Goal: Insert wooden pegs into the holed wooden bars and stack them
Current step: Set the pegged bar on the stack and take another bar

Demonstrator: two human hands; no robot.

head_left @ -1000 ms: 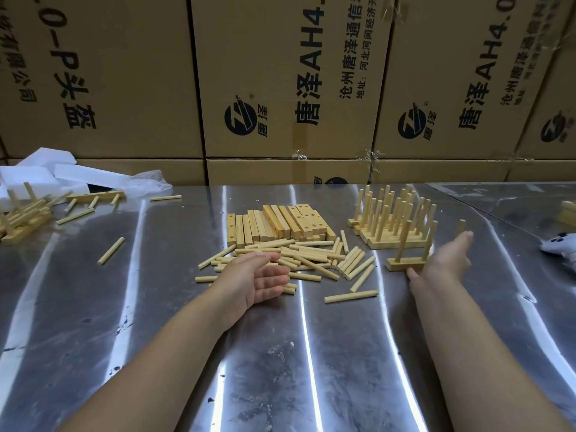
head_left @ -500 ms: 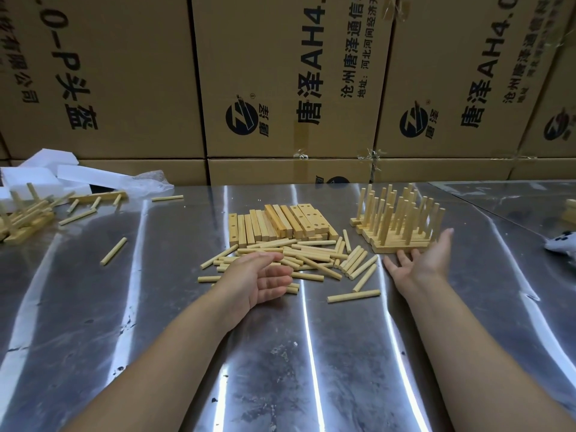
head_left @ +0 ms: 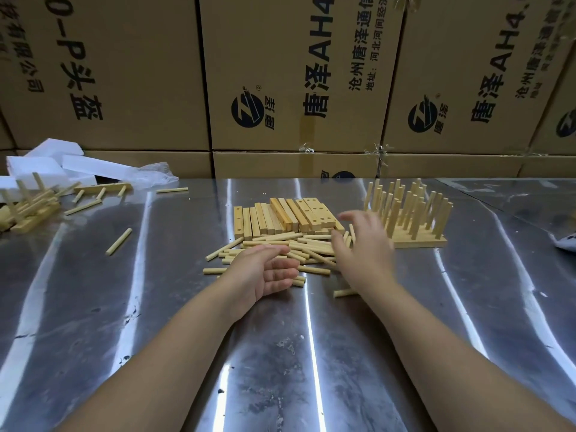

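Nearest, the left hand (head_left: 265, 272) rests with an open, empty grip by the loose pegs (head_left: 280, 244) at frame centre. The blurred right hand (head_left: 363, 244), fingers spread and empty, may scatter them or topple the pegged bars (head_left: 408, 213) just right; unfilled holed bars (head_left: 286, 216) lie behind.

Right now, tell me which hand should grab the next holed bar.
Probably the right hand: open, hovering beside the row of holed bars. The left hand lies nearer, over the loose pegs.

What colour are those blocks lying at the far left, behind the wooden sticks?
White. The foam blocks show in the head view, the only one here.
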